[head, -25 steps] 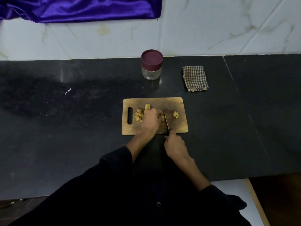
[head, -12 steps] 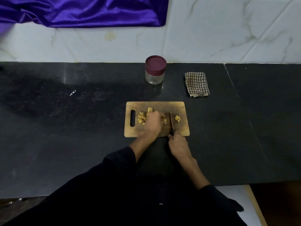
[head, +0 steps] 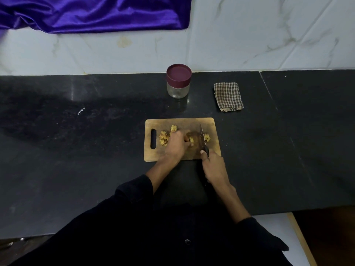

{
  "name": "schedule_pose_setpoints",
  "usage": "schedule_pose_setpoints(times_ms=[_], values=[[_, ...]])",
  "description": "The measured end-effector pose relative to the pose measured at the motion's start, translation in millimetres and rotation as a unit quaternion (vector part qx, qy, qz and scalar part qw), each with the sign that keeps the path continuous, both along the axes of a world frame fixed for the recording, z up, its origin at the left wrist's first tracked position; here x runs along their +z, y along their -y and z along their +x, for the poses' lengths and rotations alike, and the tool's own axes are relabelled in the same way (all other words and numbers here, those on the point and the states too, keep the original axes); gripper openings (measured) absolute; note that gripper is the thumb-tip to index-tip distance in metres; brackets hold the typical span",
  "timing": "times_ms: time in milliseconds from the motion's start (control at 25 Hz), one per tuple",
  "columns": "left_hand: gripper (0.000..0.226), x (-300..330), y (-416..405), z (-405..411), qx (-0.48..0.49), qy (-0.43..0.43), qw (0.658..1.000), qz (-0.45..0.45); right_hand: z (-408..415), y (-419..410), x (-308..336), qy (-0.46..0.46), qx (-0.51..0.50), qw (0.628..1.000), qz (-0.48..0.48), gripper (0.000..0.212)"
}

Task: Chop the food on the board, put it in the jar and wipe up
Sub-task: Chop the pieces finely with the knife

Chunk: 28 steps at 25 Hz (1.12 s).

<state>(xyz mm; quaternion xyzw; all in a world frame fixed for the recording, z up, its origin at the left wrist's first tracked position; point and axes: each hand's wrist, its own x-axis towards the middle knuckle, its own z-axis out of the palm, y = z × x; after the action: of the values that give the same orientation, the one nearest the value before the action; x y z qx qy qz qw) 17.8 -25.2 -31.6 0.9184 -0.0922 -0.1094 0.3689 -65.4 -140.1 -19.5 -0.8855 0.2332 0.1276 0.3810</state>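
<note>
A wooden cutting board [head: 192,121] lies on the black counter. Yellow-brown food pieces [head: 164,138] sit on its left half, and one cut piece [head: 206,137] lies right of the blade. My left hand [head: 177,144] rests on the board with its fingers curled round a piece of food [head: 191,139]. My right hand [head: 214,166] grips the black handle of a knife [head: 202,139], whose blade stands on the board just right of my left fingers. A glass jar [head: 177,89] with a maroon lid [head: 179,73] on it stands behind the board.
A folded brown checked cloth [head: 228,96] lies right of the jar. Purple fabric [head: 92,12] hangs on the marble wall at the upper left. The counter's front edge runs just below my arms.
The knife blade has shifted right, away from my left fingers and closer to the lone cut piece. My left hand stays on the food. The camera has tilted, so everything sits lower in view.
</note>
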Motion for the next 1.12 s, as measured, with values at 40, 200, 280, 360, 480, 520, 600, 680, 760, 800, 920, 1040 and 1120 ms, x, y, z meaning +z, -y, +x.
schedule_pose_setpoints(times_ms=[40, 200, 280, 360, 480, 520, 600, 680, 760, 800, 920, 1040, 1120], values=[[0.041, -1, -1, 0, -0.002, 0.001, 1.000, 0.000, 0, 0, 0, -0.004, 0.014, 1.000, -0.017, 0.031], [0.031, -2, -2, 1, -0.011, 0.005, 1.000, 0.000, 1, 4, 1, -0.033, 0.022, 0.999, -0.027, 0.035], [0.029, -3, -2, 2, -0.014, 0.009, 1.000, 0.002, 1, 5, 2, -0.016, 0.012, 0.999, -0.029, 0.036], [0.028, -5, -1, 2, -0.017, 0.010, 1.000, 0.006, 1, 5, 0, -0.008, 0.011, 0.999, -0.040, 0.035], [0.026, -7, -1, 3, -0.014, 0.011, 1.000, 0.012, 0, 4, -1, 0.001, 0.009, 0.999, -0.045, 0.034], [0.024, -6, -1, 2, -0.014, 0.012, 1.000, 0.011, 0, 4, -1, 0.010, 0.009, 0.999, -0.051, 0.033], [0.020, -7, 0, 2, -0.014, 0.015, 1.000, 0.014, -2, 4, -1, 0.022, 0.021, 0.996, -0.082, 0.032], [0.018, -9, 0, 2, -0.013, 0.017, 1.000, 0.014, -4, 4, -1, 0.023, 0.034, 0.992, -0.123, 0.031], [0.017, -10, 0, 2, -0.011, 0.015, 1.000, 0.015, -6, 2, -1, 0.023, 0.036, 0.987, -0.156, 0.031], [0.016, -10, 0, 2, -0.011, 0.014, 1.000, 0.015, -7, 1, -2, 0.021, 0.035, 0.985, -0.168, 0.032], [0.016, -11, 0, 3, -0.014, 0.008, 1.000, 0.010, -10, 0, -3, -0.001, 0.035, 0.982, -0.183, 0.034], [0.016, -10, 0, 3, -0.008, 0.011, 1.000, 0.012, -10, 5, -7, -0.039, 0.012, 0.992, -0.122, 0.037], [0.018, -10, 0, 3, -0.011, 0.013, 1.000, 0.003, -9, 10, -9, -0.051, -0.062, 0.996, 0.037, 0.040]])
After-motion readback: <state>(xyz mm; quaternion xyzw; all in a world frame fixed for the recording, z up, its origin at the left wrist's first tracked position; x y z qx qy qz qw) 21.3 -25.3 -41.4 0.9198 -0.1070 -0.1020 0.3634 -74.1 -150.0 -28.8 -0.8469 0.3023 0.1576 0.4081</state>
